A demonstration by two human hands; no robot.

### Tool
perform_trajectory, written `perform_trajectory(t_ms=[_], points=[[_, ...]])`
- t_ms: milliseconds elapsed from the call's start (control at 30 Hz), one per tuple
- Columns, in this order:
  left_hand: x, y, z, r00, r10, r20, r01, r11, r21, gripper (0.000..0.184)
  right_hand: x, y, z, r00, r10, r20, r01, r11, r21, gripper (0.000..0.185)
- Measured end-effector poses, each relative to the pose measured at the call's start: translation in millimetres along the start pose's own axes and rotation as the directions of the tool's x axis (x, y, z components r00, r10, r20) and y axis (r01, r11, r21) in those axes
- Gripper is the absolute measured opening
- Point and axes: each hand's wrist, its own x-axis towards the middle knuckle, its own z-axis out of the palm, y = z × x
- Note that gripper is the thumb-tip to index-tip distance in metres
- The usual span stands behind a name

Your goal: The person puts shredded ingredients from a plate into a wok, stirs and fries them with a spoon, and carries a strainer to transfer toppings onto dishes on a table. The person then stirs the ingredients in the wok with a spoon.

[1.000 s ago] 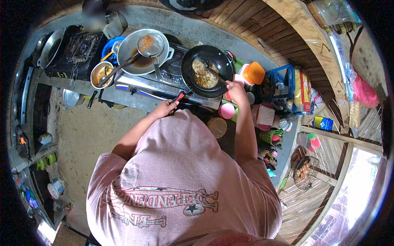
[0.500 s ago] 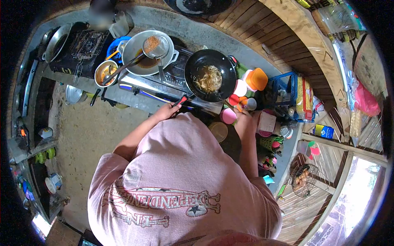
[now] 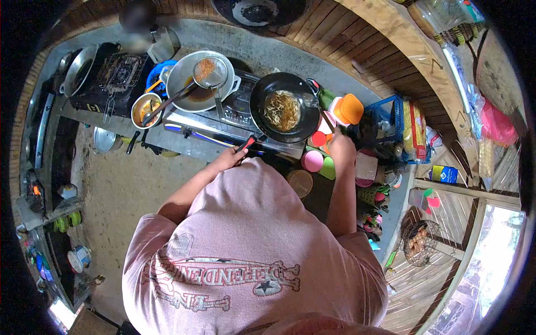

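Observation:
A black frying pan (image 3: 269, 90) rests on the gas stove, with thin pale and browning strips (image 3: 283, 111) in oil inside it. My left hand (image 3: 227, 158) is closed around the pan's red-and-black handle (image 3: 246, 143). My right hand (image 3: 341, 148) grips the dark handle of a spatula (image 3: 327, 119). Its shiny head lies over the pan's right side. Below and left of my right hand are a red-lidded container (image 3: 318, 138), a pink cup (image 3: 312, 161) and a green cup (image 3: 328, 168).
Left on the stove stands a large silver pot (image 3: 181, 70), with a strainer (image 3: 219, 78) of brown bits across it. A small pot (image 3: 146, 110) with a ladle sits beside it. An orange container (image 3: 349, 108) and a blue basket (image 3: 393, 120) stand to the right.
My right hand has moved up from among the cups and now holds a spatula over the pan. The strips look browner and more spread out. My left hand stays on the handle.

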Motion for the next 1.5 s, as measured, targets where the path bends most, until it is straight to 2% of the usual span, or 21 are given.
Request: perform_trajectory(t_ms=[33,67,133,167,233,333,433,500,567,600,667,700,833,900,1033,1100,1133,1233,1300,1367,1500], points=[[-0.3,0.3,-0.5,1.0,-0.01,0.007,0.011,1.0,-0.019,0.045,9.4,-1.5,-0.8,0.997,0.012,0.077,-0.009,0.999,-0.038,0.029],[-0.7,0.4,-1.1,1.0,-0.009,0.025,0.01,0.999,-0.042,0.044,16.8,-5.5,0.3,0.997,0.013,0.071,-0.01,0.999,-0.036,0.029],[1.9,-5.0,0.0,1.0,0.011,0.019,-0.011,0.999,-0.035,0.044,32.2,-19.1,-0.8,0.995,0.052,0.088,-0.063,0.989,0.131,0.027],[4.6,-8.3,-0.3,1.0,0.026,0.014,-0.026,0.999,-0.032,0.044,53.7,-13.3,19.0,0.995,0.051,0.082,-0.062,0.989,0.133,0.027],[3.9,-7.4,-0.6,1.0,0.027,0.017,-0.027,1.0,-0.004,0.045,92.5,7.3,77.9,0.971,-0.23,0.068,0.203,0.939,0.277,0.028],[1.5,-0.4,-2.0,1.0,-0.003,-0.019,0.003,1.0,0.024,0.047,82.2,-22.4,58.2,0.972,-0.198,0.122,0.139,0.915,0.379,0.03],[3.1,-4.9,-1.5,1.0,0.019,-0.02,-0.018,0.999,0.038,0.05,52.2,-46.6,31.1,0.967,-0.188,0.17,0.127,0.94,0.317,0.032],[6.2,-12.5,-0.9,0.999,0.031,-0.04,-0.031,0.999,0.021,0.049,22.6,-53.5,7.8,0.959,-0.253,0.128,0.212,0.94,0.268,0.031],[1.8,-9.2,-2.6,0.998,0.014,-0.057,-0.012,0.999,0.043,0.05,-8.1,-69.2,-40.1,0.948,-0.176,0.265,0.148,0.981,0.122,0.032],[-2.6,-1.4,-3.6,0.999,-0.012,-0.039,0.013,1.0,0.01,0.05,-17.0,-61.6,-33.1,0.947,-0.183,0.266,0.155,0.98,0.121,0.032],[-2.9,-0.9,-5.1,0.999,-0.037,-0.019,0.036,0.999,-0.023,0.05,-29.1,-34.2,-15.3,0.942,-0.332,-0.038,0.334,0.929,0.156,0.035],[-0.2,-7.4,-5.4,1.0,-0.015,-0.009,0.015,1.0,-0.018,0.05,-34.7,-26.2,-16.7,0.942,-0.334,-0.036,0.335,0.929,0.155,0.035],[0.1,-9.1,-6.3,1.0,-0.008,-0.005,0.008,1.0,-0.017,0.049,-46.4,-7.2,-26.9,0.977,-0.213,-0.02,0.214,0.973,0.081,0.04],[-4.1,-0.4,-7.0,1.0,-0.018,0.001,0.018,1.0,-0.003,0.048,-47.3,-1.4,-28.0,0.998,-0.05,0.024,0.049,0.998,0.045,0.038],[0.4,-7.8,-4.9,1.0,0.0,-0.011,0.0,1.0,-0.016,0.049,-43.5,-5.3,-24.9,0.999,-0.026,0.036,0.027,1.0,-0.009,0.039],[-3.2,-3.9,-4.8,1.0,0.006,-0.009,-0.006,1.0,-0.026,0.048,-32.4,-9.7,-4.7,0.993,-0.111,0.038,0.111,0.994,0.018,0.038],[-6.0,0.4,-4.7,1.0,0.013,-0.014,-0.013,0.999,-0.04,0.048,-28.6,-14.8,8.1,0.995,-0.096,-0.008,0.096,0.991,0.094,0.037],[0.4,-8.6,-3.1,1.0,-0.011,0.004,0.011,0.995,-0.096,0.048,-22.2,-29.4,24.7,0.992,-0.094,-0.089,0.105,0.987,0.124,0.035],[-2.6,-7.1,-4.4,1.0,0.017,-0.024,-0.016,0.999,0.035,0.048,-25.1,-30.0,18.6,0.982,-0.118,-0.145,0.138,0.981,0.138,0.031],[-9.2,11.2,-7.1,0.999,-0.037,0.015,0.035,0.996,0.079,0.047,-31.2,-24.1,6.5,0.97,-0.202,-0.134,0.214,0.973,0.085,0.03],[-3.3,2.0,-0.8,0.999,-0.032,-0.007,0.033,0.996,0.084,0.046,-32.1,-17.7,2.4,0.987,-0.143,-0.072,0.148,0.986,0.071,0.029]])
